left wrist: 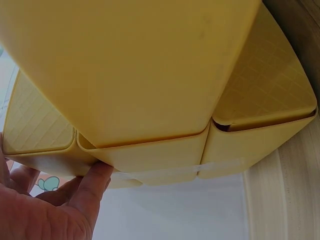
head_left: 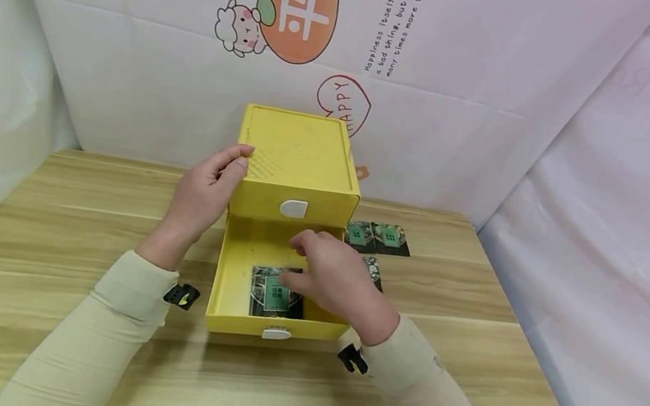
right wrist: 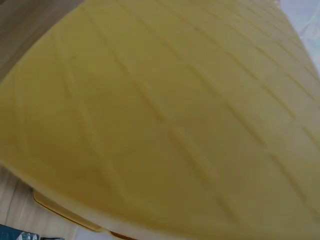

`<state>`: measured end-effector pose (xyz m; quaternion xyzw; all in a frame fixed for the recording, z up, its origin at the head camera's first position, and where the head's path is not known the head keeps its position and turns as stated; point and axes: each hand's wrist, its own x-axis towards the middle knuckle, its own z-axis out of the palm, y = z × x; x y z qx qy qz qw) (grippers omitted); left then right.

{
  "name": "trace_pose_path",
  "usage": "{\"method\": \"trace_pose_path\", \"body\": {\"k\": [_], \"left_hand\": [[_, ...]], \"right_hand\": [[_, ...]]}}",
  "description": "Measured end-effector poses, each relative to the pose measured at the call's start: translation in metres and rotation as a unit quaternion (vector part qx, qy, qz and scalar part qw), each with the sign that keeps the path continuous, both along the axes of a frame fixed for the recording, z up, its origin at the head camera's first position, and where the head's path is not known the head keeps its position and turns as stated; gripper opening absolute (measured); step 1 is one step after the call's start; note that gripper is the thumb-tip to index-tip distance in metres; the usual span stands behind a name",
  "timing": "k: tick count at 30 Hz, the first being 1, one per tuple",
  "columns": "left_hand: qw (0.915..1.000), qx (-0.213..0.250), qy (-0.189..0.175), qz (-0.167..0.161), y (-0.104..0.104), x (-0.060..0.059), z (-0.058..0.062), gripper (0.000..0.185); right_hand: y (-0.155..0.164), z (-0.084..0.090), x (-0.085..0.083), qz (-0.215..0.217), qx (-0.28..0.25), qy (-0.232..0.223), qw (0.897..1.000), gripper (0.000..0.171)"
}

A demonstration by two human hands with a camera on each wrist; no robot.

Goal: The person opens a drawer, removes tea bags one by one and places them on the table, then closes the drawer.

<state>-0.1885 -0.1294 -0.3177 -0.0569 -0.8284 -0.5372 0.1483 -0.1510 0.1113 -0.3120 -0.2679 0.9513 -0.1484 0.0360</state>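
Note:
A yellow two-drawer box (head_left: 302,148) stands on the table, its lower drawer (head_left: 234,274) pulled out and its upper one closed. My left hand (head_left: 203,192) rests against the box's left side near the top front corner; in the left wrist view its fingers (left wrist: 92,192) touch the box's edge. Inside the lower drawer lies a flat dark square packet (head_left: 276,294) with a green label. Over the drawer's right side hovers my right hand (head_left: 334,277), thumb and fingers apart, with nothing seen between them. The right wrist view shows mostly the yellow ridged drawer wall (right wrist: 165,115).
To the right of the box, more dark packets with green labels (head_left: 389,236) lie on the wooden table (head_left: 452,371). Another dark packet (head_left: 374,271) is partly hidden behind the right hand. A printed white cloth (head_left: 161,58) hangs behind the box.

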Motion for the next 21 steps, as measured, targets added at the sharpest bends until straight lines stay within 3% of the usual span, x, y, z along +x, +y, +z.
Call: {"method": "trace_pose_path", "body": {"k": [12, 21], "left_hand": [[1.0, -0.002, 0.001, 0.0, 0.0, -0.001, 0.0, 0.053], [1.0, 0.001, 0.004, 0.0, 0.0, 0.0, -0.001, 0.053]], "right_hand": [[-0.014, -0.015, -0.012, 0.042, 0.105, -0.017, 0.993, 0.077], [-0.02, -0.016, -0.013, 0.065, 0.147, -0.01, 0.987, 0.081]]}}
